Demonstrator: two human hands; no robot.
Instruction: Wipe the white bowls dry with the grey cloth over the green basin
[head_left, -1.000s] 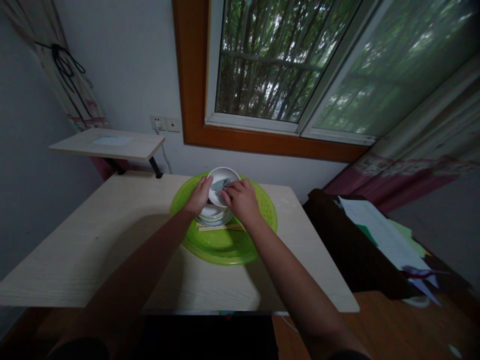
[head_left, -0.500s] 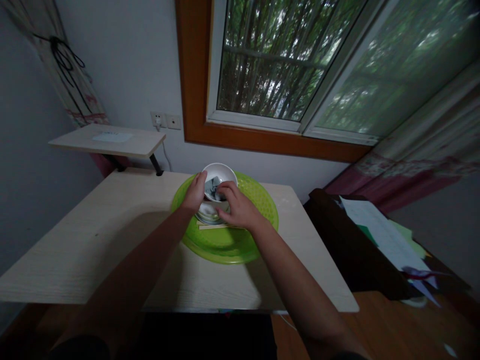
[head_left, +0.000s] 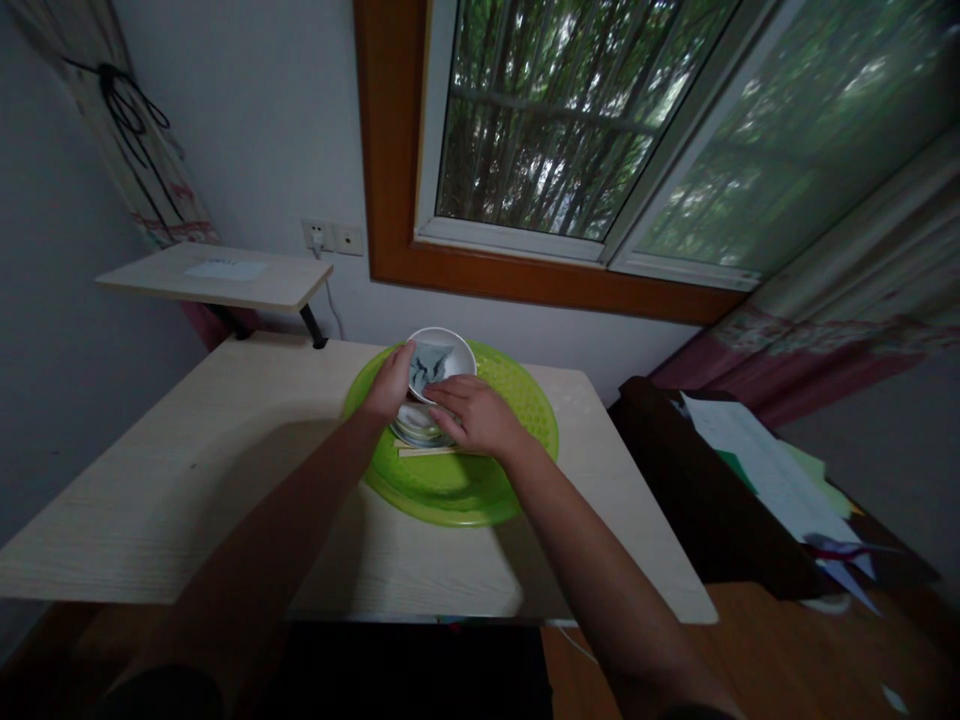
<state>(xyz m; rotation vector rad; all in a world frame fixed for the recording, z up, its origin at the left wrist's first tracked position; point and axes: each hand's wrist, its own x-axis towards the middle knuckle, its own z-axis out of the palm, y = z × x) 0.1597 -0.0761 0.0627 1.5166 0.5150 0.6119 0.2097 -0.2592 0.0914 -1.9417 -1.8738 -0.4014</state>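
A white bowl (head_left: 461, 358) is tilted with its inside toward me, over a green round tray (head_left: 529, 425). My left hand (head_left: 391, 382) grips the bowl's left rim, fingers behind it. A crumpled grey-blue cloth (head_left: 429, 362) lies inside the bowl. My right hand (head_left: 476, 412) is at the bowl's front edge, its fingertips pressed together on the cloth's lower end. Below the bowl, small stacked dishes (head_left: 415, 424) sit on the tray, partly covered by my right hand. A pair of light chopsticks (head_left: 424, 452) lies in front of them.
The tray stands on a pale wooden table (head_left: 247, 480). A small raised shelf (head_left: 217, 278) with a paper label is at the back left. Behind the table are a wall and a window (head_left: 555, 150). Papers (head_left: 765, 460) lie on dark furniture to the right.
My right hand's fingers have straightened and lowered toward the bowl's front rim. More of the cloth shows, spread higher inside the bowl. My left hand keeps its hold.
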